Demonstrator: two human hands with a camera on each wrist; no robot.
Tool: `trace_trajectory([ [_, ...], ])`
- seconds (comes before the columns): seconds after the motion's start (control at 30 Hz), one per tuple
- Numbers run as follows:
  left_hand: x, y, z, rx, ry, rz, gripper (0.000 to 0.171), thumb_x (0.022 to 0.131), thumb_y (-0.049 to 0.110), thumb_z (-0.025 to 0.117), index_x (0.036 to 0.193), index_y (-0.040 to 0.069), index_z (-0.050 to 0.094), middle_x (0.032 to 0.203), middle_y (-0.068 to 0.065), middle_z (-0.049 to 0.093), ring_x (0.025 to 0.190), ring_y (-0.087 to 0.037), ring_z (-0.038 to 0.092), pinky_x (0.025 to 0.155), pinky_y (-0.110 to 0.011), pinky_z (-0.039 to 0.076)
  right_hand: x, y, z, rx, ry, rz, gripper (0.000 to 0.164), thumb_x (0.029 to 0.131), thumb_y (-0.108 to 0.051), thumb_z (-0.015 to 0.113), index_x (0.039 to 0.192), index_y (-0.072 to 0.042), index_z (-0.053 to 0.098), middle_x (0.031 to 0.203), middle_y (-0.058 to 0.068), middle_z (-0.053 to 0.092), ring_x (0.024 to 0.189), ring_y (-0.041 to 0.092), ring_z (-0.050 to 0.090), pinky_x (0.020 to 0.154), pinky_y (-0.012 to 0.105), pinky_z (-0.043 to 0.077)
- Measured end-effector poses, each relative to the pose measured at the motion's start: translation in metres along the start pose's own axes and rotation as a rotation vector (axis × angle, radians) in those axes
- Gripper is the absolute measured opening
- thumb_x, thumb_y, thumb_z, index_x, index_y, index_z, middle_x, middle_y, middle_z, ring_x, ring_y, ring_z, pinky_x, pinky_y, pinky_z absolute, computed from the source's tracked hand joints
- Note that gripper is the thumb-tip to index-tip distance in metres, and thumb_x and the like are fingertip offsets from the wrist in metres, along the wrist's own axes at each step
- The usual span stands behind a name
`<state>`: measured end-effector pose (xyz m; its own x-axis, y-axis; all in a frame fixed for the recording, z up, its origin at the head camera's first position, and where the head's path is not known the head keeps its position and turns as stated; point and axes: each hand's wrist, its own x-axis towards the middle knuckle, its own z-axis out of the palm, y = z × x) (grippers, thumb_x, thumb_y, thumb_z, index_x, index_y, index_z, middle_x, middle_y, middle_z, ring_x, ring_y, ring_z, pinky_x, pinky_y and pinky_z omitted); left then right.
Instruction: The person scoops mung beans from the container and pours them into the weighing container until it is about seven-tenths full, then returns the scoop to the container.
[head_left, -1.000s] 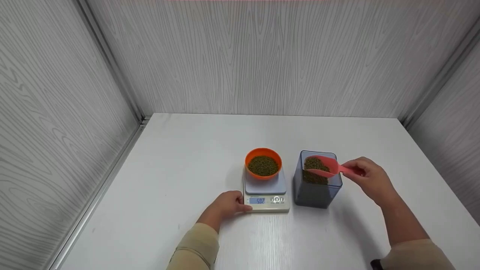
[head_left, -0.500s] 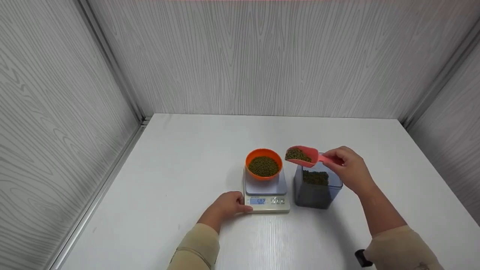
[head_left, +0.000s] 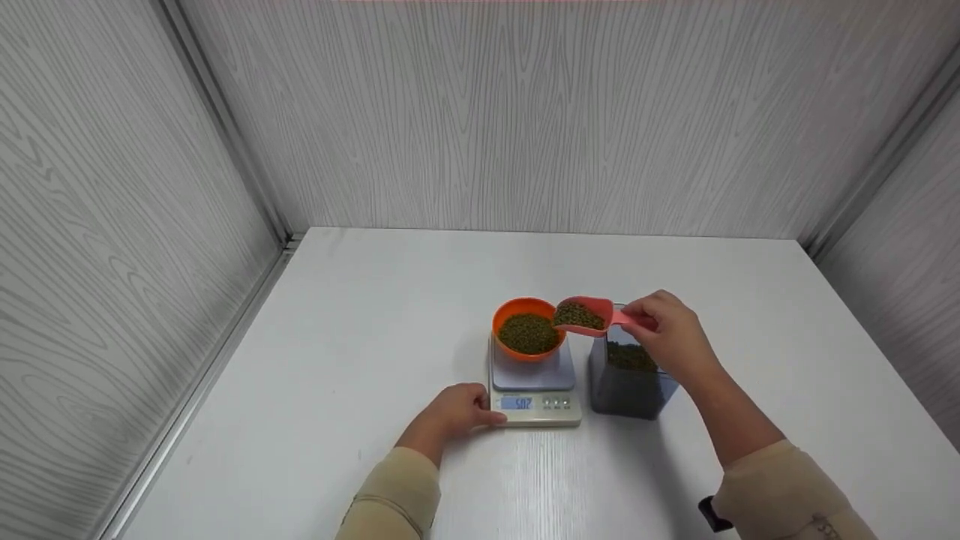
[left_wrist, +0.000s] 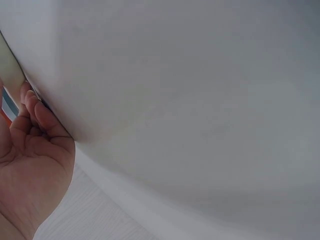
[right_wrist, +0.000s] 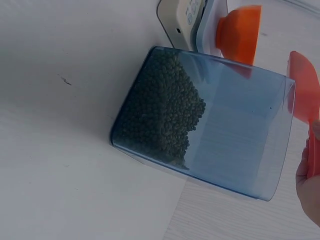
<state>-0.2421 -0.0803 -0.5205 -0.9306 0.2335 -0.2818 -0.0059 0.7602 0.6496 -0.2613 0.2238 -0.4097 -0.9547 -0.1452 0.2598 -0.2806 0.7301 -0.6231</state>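
Note:
My right hand (head_left: 671, 334) grips the handle of a red scoop (head_left: 595, 307) loaded with small green beans (head_left: 577, 316), likely mung beans. The scoop's tip overlaps the right rim of an orange bowl (head_left: 527, 306). That bowl holds more of the beans and stands on the platform of a white digital kitchen scale (head_left: 535, 409), whose display reads about 502. At the scale's front left corner, my left hand (head_left: 452, 409) holds it with thumb over the corner and curled fingers along the side, as the left wrist view (left_wrist: 37, 165) also shows.
A bluish see-through square container (head_left: 630, 394), partly filled with beans, stands just right of the scale, under the right hand. In the right wrist view the container (right_wrist: 235, 125) shows open space above the beans. Grey wood-grain panels (head_left: 465, 112) wall in the white table (head_left: 360, 300).
My right hand has lifted the loaded scoop out of the container and carried it left to the bowl's rim. The left hand stays at the scale, and the reading looks the same.

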Motion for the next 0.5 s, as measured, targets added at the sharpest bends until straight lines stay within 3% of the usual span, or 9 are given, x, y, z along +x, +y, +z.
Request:
trace_trajectory([
  [0.5, 0.0003, 0.0002, 0.0008, 0.014, 0.004, 0.011, 0.033, 0.074, 0.041, 0.073, 0.074, 0.014, 0.053, 0.068, 0.002, 0.046, 0.071, -0.016, 0.045, 0.065, -0.03, 0.035, 0.0042, -0.0065, 0.0046, -0.07, -0.043, 0.015, 0.019, 0.085, -0.013, 0.064, 0.103, -0.007, 0.065, 0.101, 0.007, 0.054, 0.092, 0.023, 0.05, 0.083, 0.04, 0.048],
])
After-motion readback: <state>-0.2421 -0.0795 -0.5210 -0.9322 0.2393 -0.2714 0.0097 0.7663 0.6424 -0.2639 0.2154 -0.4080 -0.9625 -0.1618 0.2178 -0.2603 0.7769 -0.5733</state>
